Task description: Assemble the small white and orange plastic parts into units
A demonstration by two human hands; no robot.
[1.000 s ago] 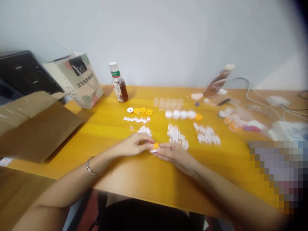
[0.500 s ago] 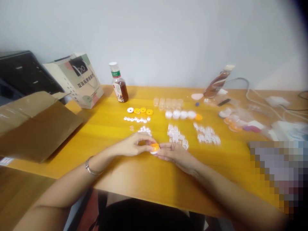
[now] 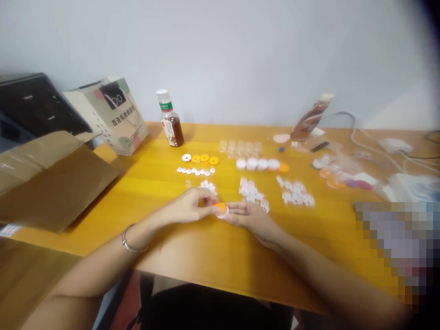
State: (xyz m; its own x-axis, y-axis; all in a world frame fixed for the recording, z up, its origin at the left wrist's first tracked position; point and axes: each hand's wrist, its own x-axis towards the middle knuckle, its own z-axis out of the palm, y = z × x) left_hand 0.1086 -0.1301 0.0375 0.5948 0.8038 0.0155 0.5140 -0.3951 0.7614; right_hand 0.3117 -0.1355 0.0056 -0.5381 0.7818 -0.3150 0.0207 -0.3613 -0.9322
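Note:
Over the near middle of the table, a small round orange-and-white plastic piece is held between both hands. My left hand pinches it from the left with thumb and fingers. From the other side, my right hand grips its edge with the fingertips. Just beyond the hands lie small white pieces and flat white openwork parts. Farther back are a short row of orange and white rings and a row of white round caps.
Clear little cups stand at the back. A dark drink bottle is at back left, another bottle leans at back right. An open cardboard box and a paper bag occupy the left. Cables and plastic bags lie right.
The orange-and-white piece has tilted slightly between my fingers, and the left fingers have shifted a little on it. Everything on the table stays where it was.

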